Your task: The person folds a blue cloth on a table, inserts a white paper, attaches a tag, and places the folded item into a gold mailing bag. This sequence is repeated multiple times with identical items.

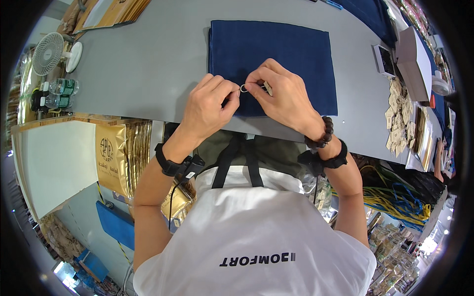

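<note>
A folded dark navy cloth [274,40] lies on the grey table in front of me. Over its near part, my left hand [213,105] pinches thumb and forefinger at one end of a small pale string loop [243,88]. My right hand [283,96] grips the same string between thumb and forefinger, just to the right. A beige hang tag [268,88] on the string shows partly beneath my right hand's curled fingers. Where the string meets the cloth, if it does, is hidden.
Loose beige hang tags [398,114] lie at the table's right side, near a small box [384,61] of dark items and a white carton [414,64]. On the left stand a fan [50,53] and water bottles [63,87]. Stacked packets [111,13] sit at the far left.
</note>
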Demonstrator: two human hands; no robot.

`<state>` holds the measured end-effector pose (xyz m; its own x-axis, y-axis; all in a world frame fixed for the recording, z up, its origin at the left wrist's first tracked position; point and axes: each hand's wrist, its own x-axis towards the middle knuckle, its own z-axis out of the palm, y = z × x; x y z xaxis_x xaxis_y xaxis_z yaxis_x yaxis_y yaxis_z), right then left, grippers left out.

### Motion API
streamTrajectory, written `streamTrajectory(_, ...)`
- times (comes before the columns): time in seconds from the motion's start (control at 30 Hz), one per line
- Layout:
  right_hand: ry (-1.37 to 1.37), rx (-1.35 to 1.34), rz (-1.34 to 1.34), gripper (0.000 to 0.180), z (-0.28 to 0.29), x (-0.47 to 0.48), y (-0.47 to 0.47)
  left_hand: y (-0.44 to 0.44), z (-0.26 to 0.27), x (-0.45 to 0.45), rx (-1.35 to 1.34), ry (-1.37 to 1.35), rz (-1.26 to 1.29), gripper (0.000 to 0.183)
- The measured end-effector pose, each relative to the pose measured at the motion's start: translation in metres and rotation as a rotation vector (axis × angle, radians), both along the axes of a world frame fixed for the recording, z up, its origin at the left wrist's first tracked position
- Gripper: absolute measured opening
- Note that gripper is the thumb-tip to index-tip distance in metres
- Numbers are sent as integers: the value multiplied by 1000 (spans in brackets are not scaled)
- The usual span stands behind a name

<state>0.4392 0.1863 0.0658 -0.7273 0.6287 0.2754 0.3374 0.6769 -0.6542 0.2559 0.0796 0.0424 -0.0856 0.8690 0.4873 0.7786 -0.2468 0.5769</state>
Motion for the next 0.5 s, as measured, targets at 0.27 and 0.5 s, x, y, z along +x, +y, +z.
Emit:
streamTrajectory(0.27,19,109,-74,15,-6,-6,-13,-17,0,-9,-138,-418,147,4)
streamTrajectory(0.5,185,510,129,21,-21,-17,-24,-27,-1,-20,-409,-816,80,10)
